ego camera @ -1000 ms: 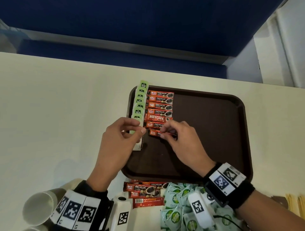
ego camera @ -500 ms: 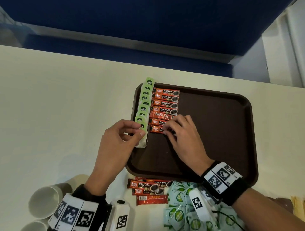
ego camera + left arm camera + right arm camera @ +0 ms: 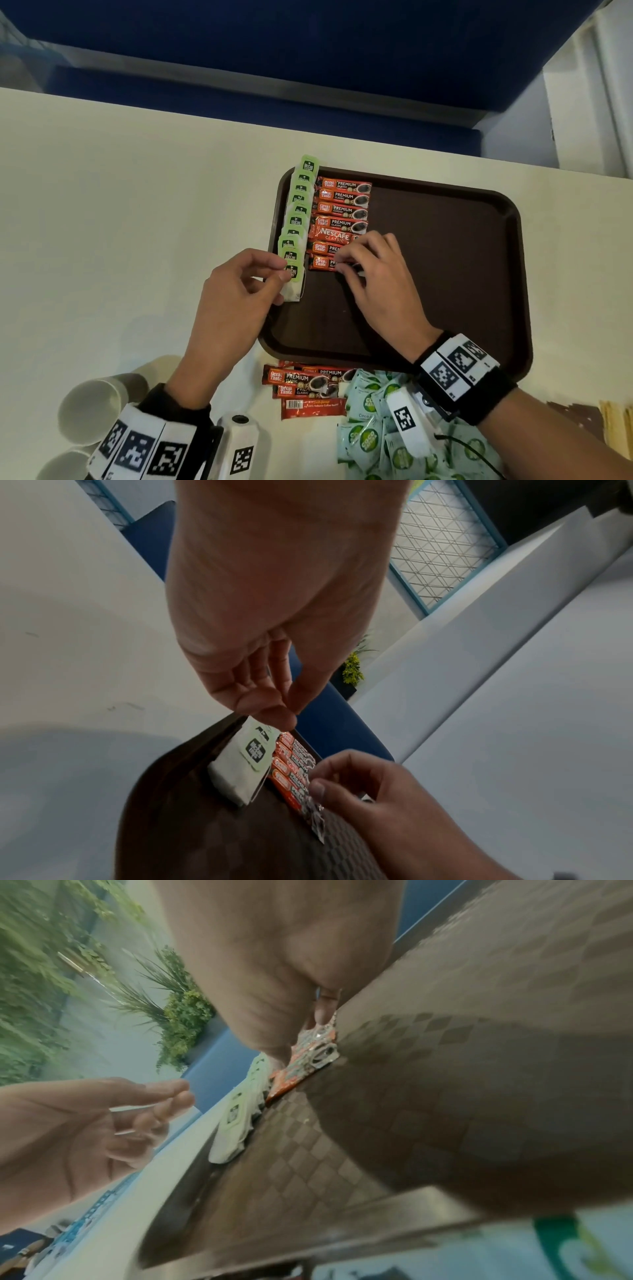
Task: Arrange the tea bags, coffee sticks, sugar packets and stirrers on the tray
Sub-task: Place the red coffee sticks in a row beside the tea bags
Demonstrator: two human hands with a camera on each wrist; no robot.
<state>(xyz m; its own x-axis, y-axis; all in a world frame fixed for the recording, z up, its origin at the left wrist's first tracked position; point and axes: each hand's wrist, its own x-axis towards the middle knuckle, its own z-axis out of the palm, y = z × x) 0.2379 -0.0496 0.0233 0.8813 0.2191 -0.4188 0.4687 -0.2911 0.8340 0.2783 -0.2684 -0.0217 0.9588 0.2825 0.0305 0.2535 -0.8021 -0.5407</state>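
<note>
A brown tray [image 3: 445,257] holds a column of green-tagged tea bags [image 3: 298,209] along its left edge, with a column of red coffee sticks [image 3: 342,209] beside it. My right hand [image 3: 342,265] pinches the right end of the nearest coffee stick [image 3: 320,263], which lies at the bottom of the column. In the right wrist view, thumb and finger grip that coffee stick [image 3: 301,1064]. My left hand [image 3: 279,270] hovers, fingers loosely curled, at the tag of the nearest tea bag [image 3: 240,767]. In the right wrist view a gap separates its fingers from the tea bags.
In front of the tray lie loose coffee sticks [image 3: 301,383] and a heap of pale green sugar packets [image 3: 370,435]. Paper cups [image 3: 89,411] lie on their sides at the front left. Wooden stirrers [image 3: 616,425] show at the right edge. The table ends at a blue bench.
My right hand has slid the nearest coffee stick up against the column. The left hand has kept its place by the last tea bag.
</note>
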